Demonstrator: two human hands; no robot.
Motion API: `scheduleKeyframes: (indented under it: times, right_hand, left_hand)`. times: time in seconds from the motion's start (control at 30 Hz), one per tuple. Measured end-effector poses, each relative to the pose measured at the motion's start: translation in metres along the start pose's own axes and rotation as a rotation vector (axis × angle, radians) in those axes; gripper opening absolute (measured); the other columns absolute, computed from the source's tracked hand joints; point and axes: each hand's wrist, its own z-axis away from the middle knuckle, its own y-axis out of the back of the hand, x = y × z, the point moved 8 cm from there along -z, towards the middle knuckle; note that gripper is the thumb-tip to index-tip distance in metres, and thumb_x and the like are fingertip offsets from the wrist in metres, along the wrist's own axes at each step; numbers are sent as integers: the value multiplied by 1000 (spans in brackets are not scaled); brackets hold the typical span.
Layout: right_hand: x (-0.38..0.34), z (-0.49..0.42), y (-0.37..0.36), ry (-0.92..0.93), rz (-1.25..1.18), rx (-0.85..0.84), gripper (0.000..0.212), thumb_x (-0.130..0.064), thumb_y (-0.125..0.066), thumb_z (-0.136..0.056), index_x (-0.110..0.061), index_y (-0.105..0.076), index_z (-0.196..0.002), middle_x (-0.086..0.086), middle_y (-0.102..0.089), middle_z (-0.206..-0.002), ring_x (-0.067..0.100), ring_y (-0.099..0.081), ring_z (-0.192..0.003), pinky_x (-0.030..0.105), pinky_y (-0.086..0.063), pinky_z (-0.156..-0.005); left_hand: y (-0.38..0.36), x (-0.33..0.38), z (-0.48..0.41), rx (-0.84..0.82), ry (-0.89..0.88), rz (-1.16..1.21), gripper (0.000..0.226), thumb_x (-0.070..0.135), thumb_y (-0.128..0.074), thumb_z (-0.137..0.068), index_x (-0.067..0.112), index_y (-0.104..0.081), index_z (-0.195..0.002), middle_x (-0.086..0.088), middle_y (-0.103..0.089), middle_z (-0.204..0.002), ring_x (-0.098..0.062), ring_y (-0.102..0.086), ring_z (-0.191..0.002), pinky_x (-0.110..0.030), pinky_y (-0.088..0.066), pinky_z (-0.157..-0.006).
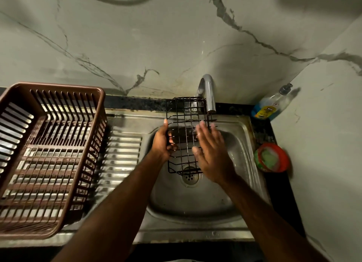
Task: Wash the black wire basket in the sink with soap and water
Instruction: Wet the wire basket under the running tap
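Steel sink, black wire basket mid-basin

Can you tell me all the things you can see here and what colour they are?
wire basket: one, black, held over the sink, below the tap
sink: one, silver steel, in the middle
drain: one, silver, at the sink bottom
tap: one, silver, behind the sink
draining board: one, silver, ribbed, left of the sink bowl
dish rack: one, brown, far left
soap bottle: one, clear with blue liquid, back right corner
tub: one, orange with green inside, right of the sink
wall: pale marble with dark veins, behind and right
left hand: one, grips the basket's left edge
right hand: one, fingers straight, on the basket's right side
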Motion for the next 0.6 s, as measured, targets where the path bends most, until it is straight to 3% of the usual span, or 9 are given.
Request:
scheduleKeyframes:
  times: [0.1, 0.17, 0.2, 0.23, 0.27, 0.3, 0.4, 0.5, 0.6]
  right_hand:
    - [33, -9, 7, -139, -95, 74, 60, -47, -29, -104, -34, -12, -161, -6, 1, -170, 29, -1, -156, 57, -19, -122]
    - [41, -19, 5, -135, -239, 45, 58, -48, -30, -105, -42, -10, -159, 0, -4, -170, 33, -38, -144, 53, -45, -106]
    - [40, -22, 6, -141, -326, 31, 59, -47, -32, -105, -42, -10, -159, 6, -19, -167, 28, -59, -117, 42, -55, -88]
    - [38, -25, 7, -160, -383, 38, 60, -46, -35, -105, -37, -11, -160, 16, -42, -154, 15, -61, -88, 29, -52, -71]
    - [37, -28, 8, -194, -418, 47, 63, -43, -38, -106, -32, -10, -161, 22, -58, -132, 6, -54, -72, 22, -46, -63]
    - [40, -30, 6, -257, -450, 39, 66, -40, -41, -107, -30, -7, -162, 17, -63, -120, 5, -54, -70, 19, -44, -60]
    - [55, -32, -2, -512, -697, 8, 71, -44, -52, -102, -35, -14, -160, 10, -49, -146, 19, -61, -107, 23, -51, -76]
    - [69, -30, -10, -671, -920, -19, 66, -60, -61, -87, -33, -45, -145, 5, -60, -137, 20, -64, -108, 35, -54, -82]
    - [75, -27, -11, -713, -938, -45, 75, -73, -62, -71, -31, -55, -132, -3, -65, -128, 23, -68, -104, 41, -55, -77]
  left_hand:
    - [1, 3, 0, -13, -17, 0, 62, 54, -41, -105, 23, -54, -53, 8, -44, -45, -5, -31, -29, -18, -21, -29]
    - [2, -1, 0, -6, 4, 30, 57, 54, -42, -105, 23, -48, -57, 8, -40, -44, -5, -29, -28, -18, -19, -29]
    - [3, -3, 1, 3, 15, 41, 56, 54, -43, -104, 22, -44, -59, 8, -38, -43, -6, -28, -28, -17, -19, -29]
    - [5, -6, 0, 13, 23, 43, 55, 54, -43, -104, 22, -42, -60, 8, -38, -42, -6, -27, -28, -17, -18, -30]
    - [7, -9, -1, 20, 32, 36, 54, 55, -43, -103, 22, -41, -61, 8, -37, -42, -7, -26, -28, -17, -17, -32]
    - [8, -11, -2, 23, 39, 21, 54, 57, -44, -103, 23, -41, -61, 9, -37, -42, -7, -26, -28, -17, -15, -34]
    - [11, -18, -5, 12, 60, 7, 55, 59, -47, -100, 22, -44, -60, 8, -38, -42, -7, -26, -29, -22, -13, -40]
    - [5, -24, 0, -11, 122, 0, 58, 54, -46, -102, 20, -53, -56, 7, -43, -43, -7, -34, -29, -17, -23, -35]
    - [3, -25, 2, 25, 153, -96, 56, 55, -46, -102, 19, -57, -61, 4, -48, -53, -10, -42, -39, -20, -33, -41]
